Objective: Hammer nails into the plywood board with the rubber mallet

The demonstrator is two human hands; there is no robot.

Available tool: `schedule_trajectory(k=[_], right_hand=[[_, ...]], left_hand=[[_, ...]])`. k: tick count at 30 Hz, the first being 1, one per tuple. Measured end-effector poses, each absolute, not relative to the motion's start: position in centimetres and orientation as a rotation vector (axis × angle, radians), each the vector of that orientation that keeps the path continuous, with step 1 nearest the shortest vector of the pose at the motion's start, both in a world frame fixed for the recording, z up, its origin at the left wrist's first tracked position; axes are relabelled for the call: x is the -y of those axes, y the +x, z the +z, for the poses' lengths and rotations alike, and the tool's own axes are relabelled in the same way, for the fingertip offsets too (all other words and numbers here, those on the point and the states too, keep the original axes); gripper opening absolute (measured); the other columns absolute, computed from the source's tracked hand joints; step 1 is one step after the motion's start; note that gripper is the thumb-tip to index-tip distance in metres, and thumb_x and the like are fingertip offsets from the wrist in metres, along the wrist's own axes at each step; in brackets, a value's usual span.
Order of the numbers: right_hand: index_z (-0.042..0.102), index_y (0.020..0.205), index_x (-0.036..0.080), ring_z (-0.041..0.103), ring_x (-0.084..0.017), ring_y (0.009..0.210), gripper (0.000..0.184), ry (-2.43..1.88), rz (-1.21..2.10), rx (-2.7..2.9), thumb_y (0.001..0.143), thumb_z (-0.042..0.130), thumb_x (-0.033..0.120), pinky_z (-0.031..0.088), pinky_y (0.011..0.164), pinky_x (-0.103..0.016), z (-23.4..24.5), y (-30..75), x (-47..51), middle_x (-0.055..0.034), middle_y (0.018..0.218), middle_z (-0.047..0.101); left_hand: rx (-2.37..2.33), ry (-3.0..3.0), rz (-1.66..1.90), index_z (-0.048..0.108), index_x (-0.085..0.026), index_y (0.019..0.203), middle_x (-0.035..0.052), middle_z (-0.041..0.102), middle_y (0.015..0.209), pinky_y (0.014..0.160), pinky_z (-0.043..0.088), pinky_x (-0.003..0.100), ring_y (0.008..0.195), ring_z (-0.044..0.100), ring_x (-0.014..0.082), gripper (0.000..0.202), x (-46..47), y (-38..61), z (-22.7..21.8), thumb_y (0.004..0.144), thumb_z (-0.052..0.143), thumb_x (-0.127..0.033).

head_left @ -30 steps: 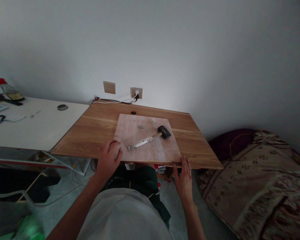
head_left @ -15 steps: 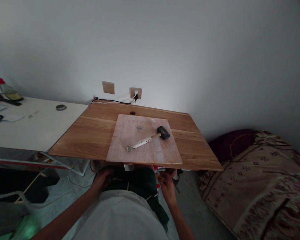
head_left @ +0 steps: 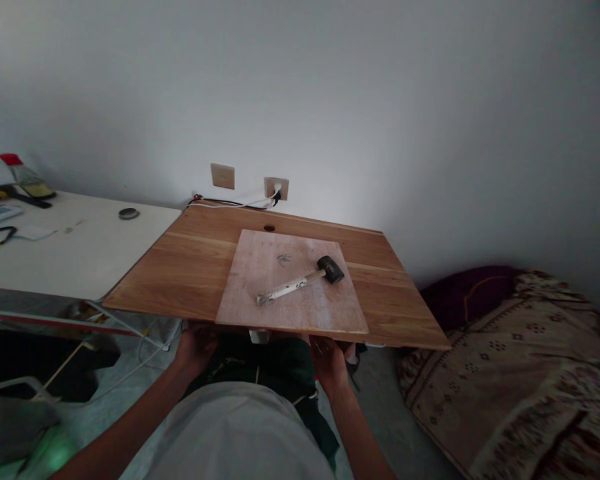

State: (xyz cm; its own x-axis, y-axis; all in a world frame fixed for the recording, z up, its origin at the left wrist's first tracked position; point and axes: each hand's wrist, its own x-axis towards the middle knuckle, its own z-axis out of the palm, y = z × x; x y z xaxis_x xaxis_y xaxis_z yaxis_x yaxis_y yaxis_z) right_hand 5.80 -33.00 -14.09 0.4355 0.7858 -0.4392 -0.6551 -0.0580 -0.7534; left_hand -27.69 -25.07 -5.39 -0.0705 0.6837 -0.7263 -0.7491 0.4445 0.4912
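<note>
My left hand (head_left: pixel 195 348) is at the front edge of the wooden tabletop (head_left: pixel 190 267), its fingers in shadow and partly hidden below the edge. My right hand (head_left: pixel 327 360) is just under the front edge too, below the pale square board (head_left: pixel 245 280); its fingertips are hidden. What either hand holds, if anything, does not show. On the board lies a rubber mallet (head_left: pixel 293 287) with a black head and a worn, white-coated handle. Behind its handle rests a small pile of nails (head_left: pixel 284 259).
A white table (head_left: pixel 80 253) adjoins on the left, carrying a red-capped bottle (head_left: pixel 35 187) and a round lid (head_left: pixel 129 213). Cables run along the back edge to a wall socket (head_left: pixel 277 188). A patterned cloth heap (head_left: pixel 505 373) stands at the right.
Both hands have moved up and forward to the tabletop's front edge, the left also slightly left. The view has shifted a little. The mallet and nails stay where they were on the board.
</note>
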Motion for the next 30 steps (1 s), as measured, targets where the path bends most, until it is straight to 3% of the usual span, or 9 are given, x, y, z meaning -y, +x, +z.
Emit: schedule_trajectory(k=[5,11,15,18,21,24,26,28,30], right_hand=[[0.071,0.078,0.024,0.074,-0.023,0.082,0.011,-1.106,1.249,0.054,0.069,0.076,0.027,0.053,0.062,-0.031,-12.7,5.9,34.2,-0.0044,0.091,0.081],[0.075,0.084,0.022,0.074,-0.024,0.077,0.018,-1.163,1.309,0.077,0.069,0.078,0.032,0.056,0.062,-0.033,-11.5,5.9,37.7,-0.0081,0.096,0.082],[0.074,0.082,0.023,0.075,-0.027,0.073,0.023,-1.272,1.266,0.237,0.072,0.075,0.043,0.058,0.063,-0.039,-11.4,5.7,40.5,-0.0123,0.099,0.083],[0.074,0.080,0.023,0.075,-0.030,0.069,0.039,-1.496,1.222,0.458,0.074,0.070,0.061,0.055,0.055,-0.037,-10.8,6.3,42.0,-0.0136,0.092,0.083],[0.073,0.076,0.022,0.072,-0.028,0.061,0.052,-1.806,0.976,0.809,0.077,0.066,0.074,0.052,0.054,-0.035,-9.4,7.4,42.9,-0.0104,0.070,0.077],[0.073,0.081,0.023,0.072,-0.028,0.065,0.053,-1.906,0.638,1.087,0.087,0.059,0.074,0.055,0.063,-0.037,-8.0,7.5,43.0,-0.0089,0.072,0.076],[0.073,0.087,0.023,0.072,-0.026,0.066,0.049,-1.870,0.549,1.218,0.094,0.055,0.069,0.055,0.064,-0.036,-7.3,6.8,42.6,-0.0087,0.077,0.077],[0.072,0.092,0.023,0.071,-0.024,0.067,0.044,-1.806,0.504,1.338,0.099,0.053,0.061,0.056,0.064,-0.034,-6.8,5.6,42.0,-0.0074,0.078,0.076],[0.071,0.097,0.022,0.070,-0.023,0.069,0.037,-1.742,0.451,1.431,0.102,0.052,0.054,0.057,0.068,-0.033,-6.4,4.3,41.4,-0.0067,0.082,0.075]], left_hand=[[-1.084,-0.054,1.150,0.049,-0.018,0.079,-0.0015,0.056,0.066,0.032,0.025,0.016,0.040,0.046,0.0081,0.017,26.2,-28.0,-4.5,0.078,0.049,-0.001],[-1.122,-0.046,1.129,0.052,-0.018,0.089,0.0021,0.067,0.083,0.032,0.028,0.016,0.042,0.048,0.0076,0.020,28.9,-29.0,-4.6,0.074,0.056,-0.005],[-1.224,-0.051,1.081,0.054,-0.018,0.088,0.0023,0.067,0.083,0.032,0.028,0.017,0.043,0.048,0.0080,0.017,30.8,-29.7,-4.3,0.075,0.057,-0.008],[-1.354,0.014,1.018,0.058,-0.017,0.090,0.0031,0.069,0.088,0.034,0.030,0.017,0.047,0.052,0.0086,0.018,32.1,-30.1,-4.4,0.074,0.061,-0.011],[-1.523,0.216,0.937,0.058,-0.019,0.083,-0.0014,0.061,0.070,0.035,0.026,0.018,0.043,0.046,0.0093,0.012,33.4,-30.3,-5.2,0.075,0.068,-0.020],[-1.588,0.717,0.848,0.055,-0.022,0.072,-0.0056,0.046,0.054,0.038,0.028,0.021,0.042,0.039,0.0115,0.021,34.5,-30.0,-5.4,0.072,0.075,-0.031],[-1.518,1.228,0.833,0.061,-0.022,0.076,-0.0011,0.057,0.064,0.049,0.044,0.026,0.053,0.053,0.0163,0.018,34.7,-29.5,-4.9,0.074,0.076,-0.033],[-1.387,1.785,0.826,0.070,-0.023,0.091,0.0057,0.070,0.090,0.073,0.056,0.034,0.079,0.066,0.0235,0.013,34.3,-28.8,-4.1,0.081,0.072,-0.031],[-1.261,2.263,0.781,0.072,-0.023,0.109,0.0112,0.071,0.115,0.097,0.054,0.044,0.107,0.066,0.0299,0.023,33.4,-28.1,-3.4,0.087,0.065,-0.025]])
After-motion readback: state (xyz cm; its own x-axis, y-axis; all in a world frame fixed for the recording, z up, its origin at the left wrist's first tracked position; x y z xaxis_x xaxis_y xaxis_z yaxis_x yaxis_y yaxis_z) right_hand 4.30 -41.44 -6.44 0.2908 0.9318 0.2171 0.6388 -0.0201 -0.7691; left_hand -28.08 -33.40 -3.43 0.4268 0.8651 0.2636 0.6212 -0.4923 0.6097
